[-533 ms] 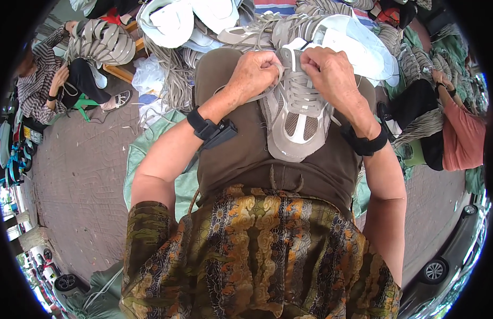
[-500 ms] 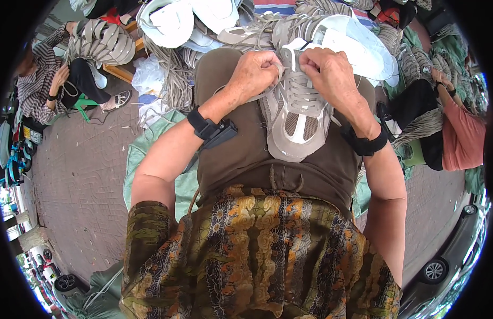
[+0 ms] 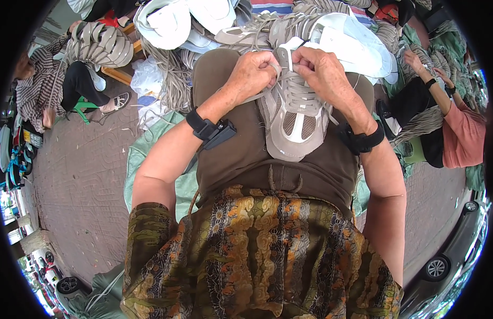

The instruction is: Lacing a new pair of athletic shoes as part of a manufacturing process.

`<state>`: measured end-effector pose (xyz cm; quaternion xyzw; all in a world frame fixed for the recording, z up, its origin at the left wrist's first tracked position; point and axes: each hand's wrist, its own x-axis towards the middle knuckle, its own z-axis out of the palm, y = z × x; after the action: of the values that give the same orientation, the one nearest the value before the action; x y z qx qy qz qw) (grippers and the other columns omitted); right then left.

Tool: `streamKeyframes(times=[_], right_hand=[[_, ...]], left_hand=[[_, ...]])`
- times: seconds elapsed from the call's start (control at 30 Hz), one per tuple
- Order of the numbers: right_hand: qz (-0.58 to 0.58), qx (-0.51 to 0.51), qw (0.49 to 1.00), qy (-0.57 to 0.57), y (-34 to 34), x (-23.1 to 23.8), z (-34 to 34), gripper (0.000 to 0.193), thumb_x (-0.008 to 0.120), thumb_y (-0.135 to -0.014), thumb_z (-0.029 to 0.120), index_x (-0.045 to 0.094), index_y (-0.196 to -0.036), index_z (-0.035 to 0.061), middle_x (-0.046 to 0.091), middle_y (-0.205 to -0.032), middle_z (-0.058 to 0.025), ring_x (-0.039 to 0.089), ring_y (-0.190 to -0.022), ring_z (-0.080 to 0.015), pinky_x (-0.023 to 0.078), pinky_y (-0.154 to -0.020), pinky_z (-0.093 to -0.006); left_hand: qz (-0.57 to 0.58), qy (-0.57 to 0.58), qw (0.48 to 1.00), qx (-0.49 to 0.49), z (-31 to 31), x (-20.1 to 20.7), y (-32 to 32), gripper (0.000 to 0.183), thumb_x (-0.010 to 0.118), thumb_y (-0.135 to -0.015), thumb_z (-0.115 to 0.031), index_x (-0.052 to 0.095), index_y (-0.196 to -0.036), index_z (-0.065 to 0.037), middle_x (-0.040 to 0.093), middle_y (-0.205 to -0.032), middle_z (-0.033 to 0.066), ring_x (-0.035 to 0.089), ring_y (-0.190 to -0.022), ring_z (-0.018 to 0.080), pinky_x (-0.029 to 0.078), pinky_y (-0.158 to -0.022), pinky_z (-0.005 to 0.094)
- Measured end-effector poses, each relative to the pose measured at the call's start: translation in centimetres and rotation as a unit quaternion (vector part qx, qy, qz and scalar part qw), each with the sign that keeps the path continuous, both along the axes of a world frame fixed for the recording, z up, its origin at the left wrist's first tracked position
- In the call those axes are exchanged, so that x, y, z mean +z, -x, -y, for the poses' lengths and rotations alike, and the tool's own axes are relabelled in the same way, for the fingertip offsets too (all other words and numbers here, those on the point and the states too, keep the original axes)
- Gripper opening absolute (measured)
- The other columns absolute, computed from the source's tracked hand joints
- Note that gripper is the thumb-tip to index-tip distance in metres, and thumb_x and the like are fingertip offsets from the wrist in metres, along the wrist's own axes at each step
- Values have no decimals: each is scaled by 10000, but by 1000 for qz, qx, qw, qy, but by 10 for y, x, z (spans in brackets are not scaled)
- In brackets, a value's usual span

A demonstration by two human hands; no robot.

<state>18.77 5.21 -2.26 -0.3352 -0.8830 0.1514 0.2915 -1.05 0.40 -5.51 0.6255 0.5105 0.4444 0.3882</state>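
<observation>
A grey-beige sneaker (image 3: pixel 294 141) rests across my brown-trousered thighs, its toe pointing toward me. Laces (image 3: pixel 298 95) cross its front. On the left of the tongue, my left hand (image 3: pixel 253 72) is closed, pinching a grey shoelace (image 3: pixel 256 98) between thumb and fingers; part of it trails under the wrist. My right hand (image 3: pixel 325 73) is also closed, its thumb and fingertips pressed together at the right upper edge of the lacing. Whatever it pinches is hidden by the fingers. A loose lace end hangs by the shoe's right side.
More grey shoe uppers (image 3: pixel 297 29), white curved pieces (image 3: pixel 352 45) and bundled laces (image 3: pixel 174 80) lie beyond my knees. One person (image 3: pixel 44 87) sits at left near stacked uppers (image 3: pixel 100 45); another (image 3: pixel 464 135) works at right. A dark car (image 3: pixel 437 268) stands lower right.
My right hand has shifted slightly left, toward the shoe's tongue. My left hand keeps its pinch. The person at left has lowered a hand; the one at right has raised theirs.
</observation>
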Motion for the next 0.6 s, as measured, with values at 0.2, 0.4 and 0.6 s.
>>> streamKeyframes(times=[0.2, 0.4, 0.6], right_hand=[[53, 12, 996, 72, 5, 8, -3, 86, 654, -836, 45, 641, -916, 18, 616, -701, -91, 593, -639, -235, 472, -621, -372], [114, -6, 992, -51, 8, 0, -3, 87, 641, -811, 62, 576, -845, 15, 623, -728, -129, 618, -680, -327, 476, -648, -428], [83, 24, 996, -18, 5, 0, -5, 96, 643, -817, 58, 562, -861, 29, 590, -711, -106, 593, -674, -283, 460, -637, -414]], left_hand=[[10, 14, 1000, -13, 4, 3, 1, 100, 559, -858, -20, 645, -863, 32, 661, -668, 65, 614, -604, 107, 493, -579, 277], [-8, 3, 1000, -19, 3, 1, -1, 102, 558, -840, -12, 648, -857, 33, 653, -651, 67, 609, -589, 113, 486, -569, 274], [7, 37, 999, -6, -1, 1, -2, 105, 556, -830, -7, 650, -832, 38, 650, -649, 62, 604, -586, 110, 487, -564, 278]])
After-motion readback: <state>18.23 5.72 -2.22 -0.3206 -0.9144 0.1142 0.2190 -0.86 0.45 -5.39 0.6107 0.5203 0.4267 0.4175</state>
